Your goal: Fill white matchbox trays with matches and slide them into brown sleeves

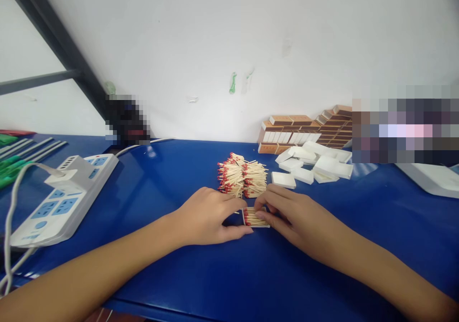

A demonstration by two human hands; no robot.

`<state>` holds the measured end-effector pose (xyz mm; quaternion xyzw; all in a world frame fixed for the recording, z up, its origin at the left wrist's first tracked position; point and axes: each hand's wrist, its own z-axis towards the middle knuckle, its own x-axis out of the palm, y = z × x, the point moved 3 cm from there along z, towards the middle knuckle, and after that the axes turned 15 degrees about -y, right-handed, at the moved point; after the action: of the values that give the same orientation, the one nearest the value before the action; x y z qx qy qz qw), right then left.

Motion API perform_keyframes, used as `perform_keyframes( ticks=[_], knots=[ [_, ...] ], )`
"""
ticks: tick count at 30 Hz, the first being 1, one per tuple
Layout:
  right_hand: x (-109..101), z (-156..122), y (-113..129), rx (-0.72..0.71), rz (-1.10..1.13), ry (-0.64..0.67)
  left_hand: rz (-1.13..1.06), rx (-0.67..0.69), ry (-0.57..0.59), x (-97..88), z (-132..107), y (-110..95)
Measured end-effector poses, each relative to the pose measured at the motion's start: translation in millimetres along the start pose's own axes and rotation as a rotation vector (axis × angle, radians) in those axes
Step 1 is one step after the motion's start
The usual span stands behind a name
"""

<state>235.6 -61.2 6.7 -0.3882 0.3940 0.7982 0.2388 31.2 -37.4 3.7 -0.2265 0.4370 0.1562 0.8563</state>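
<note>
A small white tray of red-tipped matches lies mid-surface. The left hand brackets its left end, thumb near, index far; whether its fingers grip, I cannot tell. The right hand's fingers curl onto the matches, hold unclear. Just beyond sits a match pile; farther right, white trays and stacked matchboxes; left, a power strip.

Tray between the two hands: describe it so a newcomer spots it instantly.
On the blue table, find the two clumps of red-tipped matches. Just nearer the camera, between the left hand and right hand, lies a small white tray. Unlike the heaped white trays farther back, it shows a row of matches inside.
</note>
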Motion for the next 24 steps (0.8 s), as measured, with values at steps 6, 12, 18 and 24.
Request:
perform_keyframes(
  ticks=[6, 12, 18, 24],
  knots=[
    [-4.3, 0.4, 1.8, -0.021, 0.015, -0.011, 0.014, 0.009, -0.003, -0.1, 0.3, -0.5],
    [-1.7, 0.1, 5.5, 0.022, 0.092, 0.06, 0.003, 0.015, -0.012, -0.6, 0.4, -0.3],
    [-2.7, -1.7, 3.8, 0.032, 0.06, 0.027, -0.014, 0.026, -0.023, 1.1, -0.6, -2.4],
    [-4.2, -0.9, 6.3, 0.014, 0.026, -0.024, -0.057, -0.041, -0.007, -2.4, 1.6, -1.6]
  ],
)
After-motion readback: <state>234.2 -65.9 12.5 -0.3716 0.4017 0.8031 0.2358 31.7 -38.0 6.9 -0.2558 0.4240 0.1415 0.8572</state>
